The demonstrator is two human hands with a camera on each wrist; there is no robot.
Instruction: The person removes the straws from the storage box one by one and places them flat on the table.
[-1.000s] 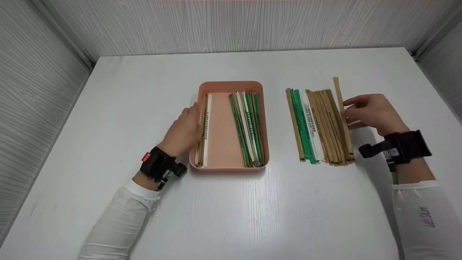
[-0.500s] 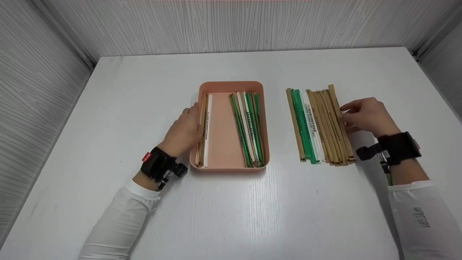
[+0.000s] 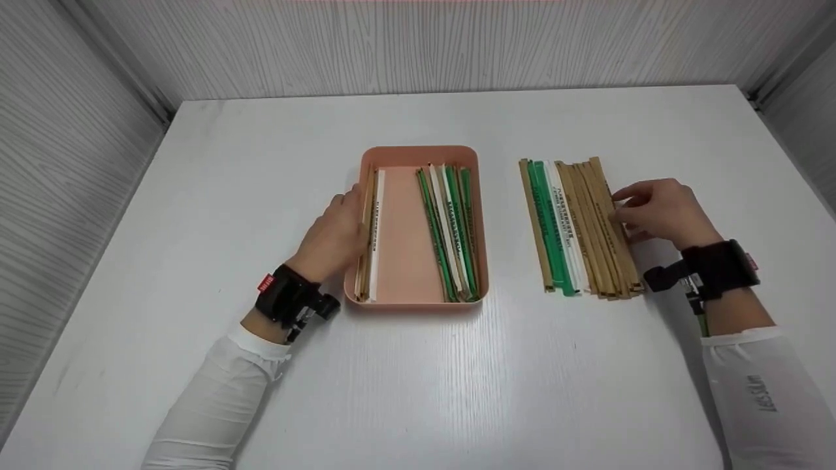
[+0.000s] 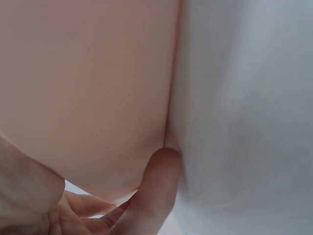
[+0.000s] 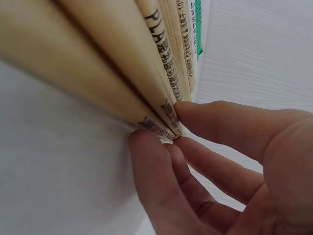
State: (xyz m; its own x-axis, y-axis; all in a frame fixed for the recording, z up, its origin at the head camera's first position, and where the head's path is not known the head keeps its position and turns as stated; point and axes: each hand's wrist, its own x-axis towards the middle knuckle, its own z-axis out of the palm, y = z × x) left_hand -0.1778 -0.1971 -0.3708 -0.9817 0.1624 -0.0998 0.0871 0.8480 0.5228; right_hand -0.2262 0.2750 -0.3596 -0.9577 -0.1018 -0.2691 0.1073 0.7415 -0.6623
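Observation:
Paper-wrapped straws lie side by side on the table to the right of a pink tray. Several brown straws form the right part of this row, with white straws and green straws farther left. My right hand pinches the outermost brown straws between thumb and fingers; the right wrist view shows the fingertips at their printed wrappers. On the tray's left wall rests my left hand, gripping it, with one finger at its base by the table in the left wrist view.
Inside the tray, green, white and brown straws lean along the right wall, and a white straw lies with brown ones on the left. A grey wood-grain panel stands behind the white table.
The outermost brown straw, earlier sticking out beyond the row's far end, has come down and left against the others. My right hand has moved slightly left with it. The left hand has stayed put.

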